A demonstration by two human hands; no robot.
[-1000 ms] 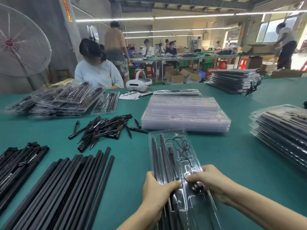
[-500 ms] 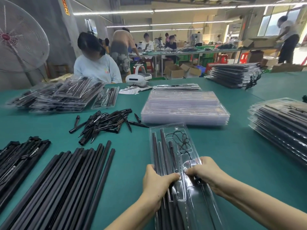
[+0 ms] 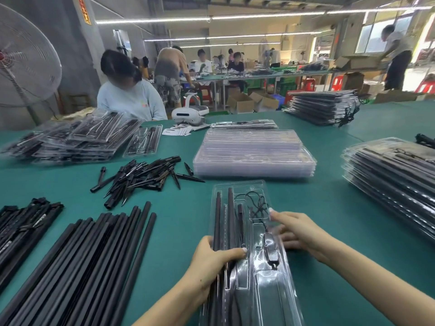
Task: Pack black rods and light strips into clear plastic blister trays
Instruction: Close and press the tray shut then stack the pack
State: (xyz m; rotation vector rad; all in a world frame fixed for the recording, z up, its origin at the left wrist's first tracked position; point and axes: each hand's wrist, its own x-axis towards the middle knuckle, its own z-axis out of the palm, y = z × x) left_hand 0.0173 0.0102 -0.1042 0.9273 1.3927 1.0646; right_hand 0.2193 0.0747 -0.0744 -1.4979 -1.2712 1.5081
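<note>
Gripping long clear plastic blister tray (image 3: 266,300) on green tabletop (image 3: 183,222): left hand (image 3: 213,260) curled round tray's left edge, thumb over black rods (image 3: 223,222) inside; right hand (image 3: 299,234), fingers extended, at tray's right edge.

No text can be read; the orange sign (image 3: 84,10) on the pillar carries characters too blurred to read.

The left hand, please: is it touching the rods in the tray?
Touching. The head view shows the left hand gripping the rods in the tray.
</note>
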